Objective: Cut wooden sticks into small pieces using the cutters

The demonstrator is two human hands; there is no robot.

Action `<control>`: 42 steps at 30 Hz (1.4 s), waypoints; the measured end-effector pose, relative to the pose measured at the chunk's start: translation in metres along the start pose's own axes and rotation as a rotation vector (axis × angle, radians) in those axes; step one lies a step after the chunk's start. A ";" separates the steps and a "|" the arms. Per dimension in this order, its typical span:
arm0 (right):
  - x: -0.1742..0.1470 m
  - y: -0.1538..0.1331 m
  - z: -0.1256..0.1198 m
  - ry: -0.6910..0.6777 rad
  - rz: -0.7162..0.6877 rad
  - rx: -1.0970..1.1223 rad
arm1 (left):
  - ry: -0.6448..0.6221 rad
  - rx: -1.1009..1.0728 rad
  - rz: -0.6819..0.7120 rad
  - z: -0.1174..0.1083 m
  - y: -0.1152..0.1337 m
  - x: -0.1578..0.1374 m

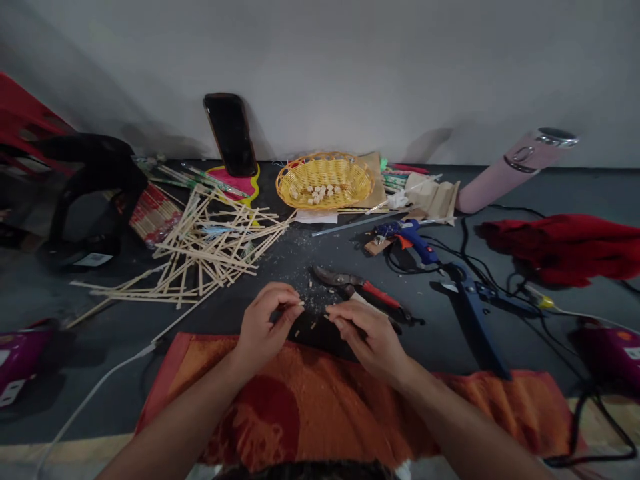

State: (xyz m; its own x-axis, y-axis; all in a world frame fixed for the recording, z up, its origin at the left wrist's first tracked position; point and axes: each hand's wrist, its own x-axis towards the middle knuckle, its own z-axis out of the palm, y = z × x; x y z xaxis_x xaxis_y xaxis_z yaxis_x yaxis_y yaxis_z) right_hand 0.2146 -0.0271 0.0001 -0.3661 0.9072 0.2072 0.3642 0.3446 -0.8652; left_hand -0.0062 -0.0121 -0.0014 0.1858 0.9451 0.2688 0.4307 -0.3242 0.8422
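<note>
Basket: the yellow wicker basket [325, 179] stands at the back of the counter [425, 347], near the wall; a cluster of small pale pieces [324, 194] lies in its bottom.
Bottle: the pink bottle [500, 172] stands at the back right; I cannot see what is inside.
Piece at my left hand: a tiny pale piece [302, 304] sits at the fingertips of my left hand [270, 319], in front of the basket and well apart from it.
Loose bits: short pale bits [313, 326] and crumbs are scattered on the dark surface between and just beyond my two hands.
Pruning shears: the red-handled pruning shears [380, 293] lie just beyond my right hand [369, 333], their blades pointing toward the left.
Sticks: a crisscrossed heap of thin pale sticks [205, 257] lies to the left of my hands.
Glue gun: the blue glue gun [417, 243] rests beyond the shears, to the right.
Left hand, pose: thumb and forefinger pinched together on the tiny piece, tips turned toward the right.
Right hand, pose: fingers curled, thumb and forefinger closed together, tips facing the left hand across a narrow gap; whether they grip anything I cannot tell.
Forearms: both reach forward over the orange towel [340, 407], converging toward the crumbs.
</note>
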 end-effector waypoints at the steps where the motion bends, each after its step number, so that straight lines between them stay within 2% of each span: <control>1: 0.000 0.001 0.000 -0.005 -0.048 -0.008 | -0.003 -0.004 0.004 0.000 0.000 0.000; 6: -0.001 0.004 0.006 -0.043 -0.148 -0.067 | -0.038 -0.020 0.033 0.004 0.000 -0.002; 9: -0.002 0.007 0.006 -0.059 -0.159 -0.100 | -0.040 -0.017 0.027 0.004 0.000 -0.002; 15: -0.001 0.012 0.003 0.019 -0.126 -0.208 | 0.023 -0.011 -0.010 0.000 -0.001 0.000; 23: -0.001 0.009 0.015 -0.163 -0.271 -0.420 | 0.017 0.000 -0.046 0.002 -0.003 0.001; 30: 0.001 -0.006 0.030 -0.272 -0.286 -0.708 | 0.044 0.025 -0.070 0.002 -0.002 0.002; 38: 0.001 0.003 0.030 -0.185 -0.258 -0.696 | 0.023 -0.022 -0.055 0.004 0.000 -0.001; 42: 0.007 0.008 0.019 -0.080 -0.167 -0.660 | -0.024 -0.024 -0.023 0.004 0.000 -0.001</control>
State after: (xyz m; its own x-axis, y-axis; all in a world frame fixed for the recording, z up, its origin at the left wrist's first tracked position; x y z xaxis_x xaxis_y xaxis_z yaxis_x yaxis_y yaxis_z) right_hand 0.1986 -0.0228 -0.0146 -0.5158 0.8172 0.2572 0.7338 0.5764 -0.3596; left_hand -0.0031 -0.0135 -0.0041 0.1973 0.9510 0.2379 0.4143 -0.3008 0.8590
